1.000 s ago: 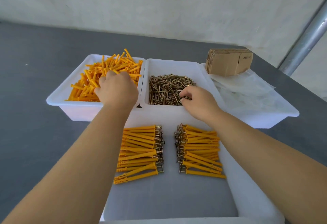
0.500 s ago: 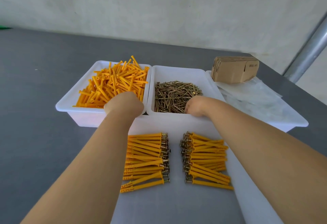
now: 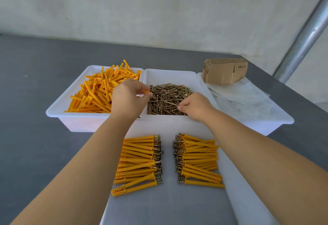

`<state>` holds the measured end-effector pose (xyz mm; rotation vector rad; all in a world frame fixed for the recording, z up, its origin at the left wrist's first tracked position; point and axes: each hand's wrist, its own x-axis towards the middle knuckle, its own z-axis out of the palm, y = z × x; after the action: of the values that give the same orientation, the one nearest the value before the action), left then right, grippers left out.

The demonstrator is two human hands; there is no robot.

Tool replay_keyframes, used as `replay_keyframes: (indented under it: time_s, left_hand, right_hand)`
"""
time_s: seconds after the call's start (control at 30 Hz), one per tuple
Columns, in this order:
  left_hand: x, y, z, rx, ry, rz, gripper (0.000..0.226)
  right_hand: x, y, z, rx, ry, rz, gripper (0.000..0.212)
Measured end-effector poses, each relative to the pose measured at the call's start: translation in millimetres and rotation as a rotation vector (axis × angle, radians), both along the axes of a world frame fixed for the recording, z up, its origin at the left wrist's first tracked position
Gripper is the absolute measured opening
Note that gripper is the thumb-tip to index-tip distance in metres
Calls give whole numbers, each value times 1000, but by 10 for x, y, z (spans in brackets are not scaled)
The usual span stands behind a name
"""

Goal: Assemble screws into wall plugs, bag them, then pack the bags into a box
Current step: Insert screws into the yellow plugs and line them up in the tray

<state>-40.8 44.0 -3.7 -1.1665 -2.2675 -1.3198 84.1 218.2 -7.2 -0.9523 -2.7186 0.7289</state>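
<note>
Head view: grey counter [image 3: 32,136], three white bins in a row toward its far edge, a flat white tray [image 3: 248,207] at the near edge

Left bin [image 3: 58,111] heaped with loose orange wall plugs [image 3: 94,93]. Middle bin [image 3: 170,75] holds a pile of brass screws [image 3: 168,98]. Right bin [image 3: 276,120] holds clear plastic bags [image 3: 243,96], with a stack of flattened cardboard boxes [image 3: 224,71] at its far end

Left hand [image 3: 126,98] over the divide between left and middle bins, fingers curled, thumb and forefinger pinching one orange wall plug [image 3: 147,91] whose tip pokes out toward the screw pile. Rest of that plug is hidden in the hand

Right hand [image 3: 196,106] over the near right part of the middle bin, fingers curled, fingertips pinching a single screw [image 3: 171,103] that lies roughly level and points left, just above the pile

On the tray, two bundles of assembled plugs with screws in them: left bundle [image 3: 138,162] with screw heads facing right, right bundle [image 3: 198,159] with screw heads facing left, heads toward each other with a bare gap between. Both bundles lie under the forearms, near the tray's far edge

Off the counter's far right corner a metal pole [image 3: 305,34] leans against a pale wall [image 3: 159,8]
</note>
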Motion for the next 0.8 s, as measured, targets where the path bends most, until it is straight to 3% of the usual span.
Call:
replay_keyframes:
  time_s: [0.17, 0.4, 0.57, 0.7, 0.8]
  left_hand:
    - [148, 26, 42, 57, 20, -93, 7]
    - [383, 79, 86, 57, 73, -213, 28]
    - [456, 81, 138, 69, 158, -200, 14]
    - [585, 88, 112, -26, -116, -378, 16]
    - [646, 118, 61, -107, -250, -437, 20]
  right_hand:
    - [146, 23, -53, -16, 170, -95, 30]
    - [171, -114, -18, -281, 425, -190, 23]
    - [316, -238, 90, -537, 736, -82, 20]
    - [393, -313, 159, -613, 917, 13, 20]
    - [396, -357, 155, -496, 894, 26, 53]
